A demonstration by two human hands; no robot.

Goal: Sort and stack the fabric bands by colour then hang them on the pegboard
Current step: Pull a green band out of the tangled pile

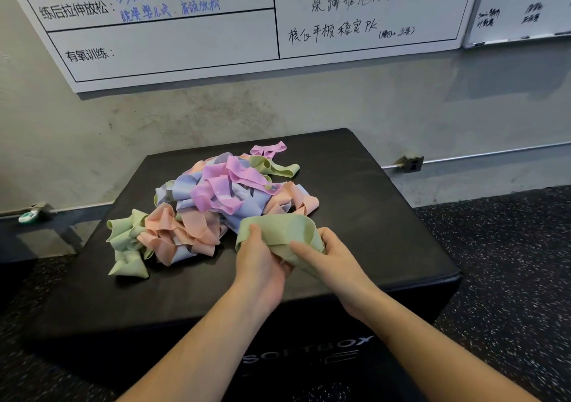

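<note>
A tangled pile of fabric bands (213, 197) in pink, blue, peach and green lies on a black soft box (355, 185). Both hands hold one green band (278, 228) just in front of the pile's right end. My left hand (262, 262) grips its left side, thumb on top. My right hand (333, 259) pinches its right side, thumb across the fabric. More green bands (128, 247) lie at the pile's left edge, and another green band (278, 166) at the back.
A whiteboard (173, 31) with handwriting hangs on the concrete wall behind the box. A second whiteboard (522, 6) is at the upper right. Speckled dark flooring (509, 262) surrounds the box. A wall socket (412, 163) sits low on the right. No pegboard is in view.
</note>
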